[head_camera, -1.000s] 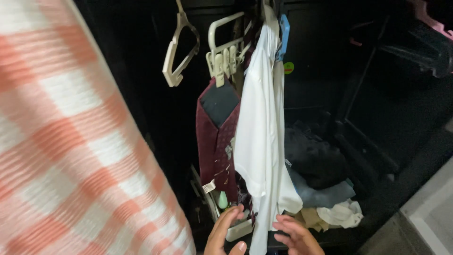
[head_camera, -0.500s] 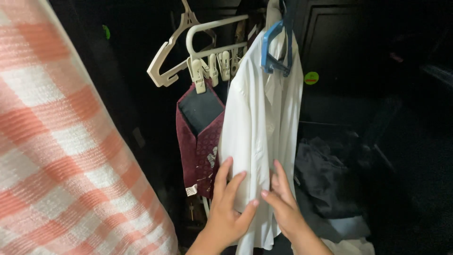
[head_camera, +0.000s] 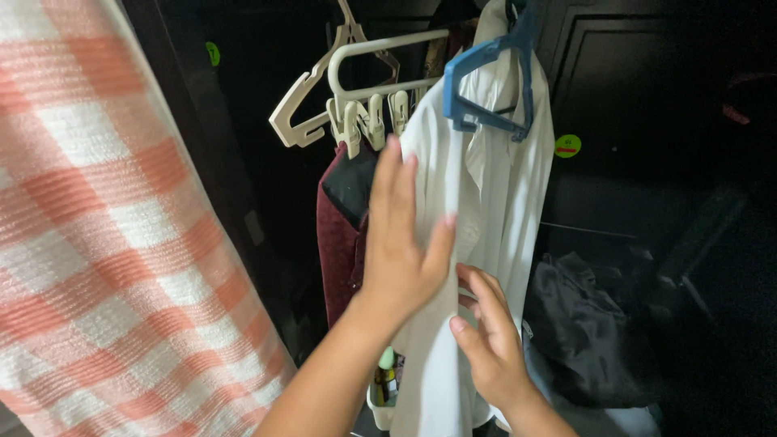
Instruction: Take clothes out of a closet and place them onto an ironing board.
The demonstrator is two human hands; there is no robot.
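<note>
White cotton fills the middle of my view: a white shirt (head_camera: 494, 202) hangs on a blue hanger (head_camera: 490, 89) inside a dark wardrobe (head_camera: 647, 97). My left hand (head_camera: 401, 251) lies flat against the shirt's left front, fingers straight and spread upward, the palm on the cloth, gripping nothing. My right hand (head_camera: 490, 344) is lower and just beside it, fingers curled loosely onto the fabric near the shirt's edge; I cannot tell whether they pinch the cloth or only touch it.

Just left of the shirt, partly behind my left hand, hangs a maroon garment (head_camera: 340, 235) with a dark lining, under a cream clip hanger (head_camera: 364, 97) with several pegs. An empty cream hanger (head_camera: 303, 117) tilts beside it. Below, between my arms, a small green-capped bottle (head_camera: 386, 376) shows in a white tray. Dark folded clothes (head_camera: 583, 324) are piled at lower right. An orange-and-white checked cloth (head_camera: 105, 226) fills the left side.
</note>
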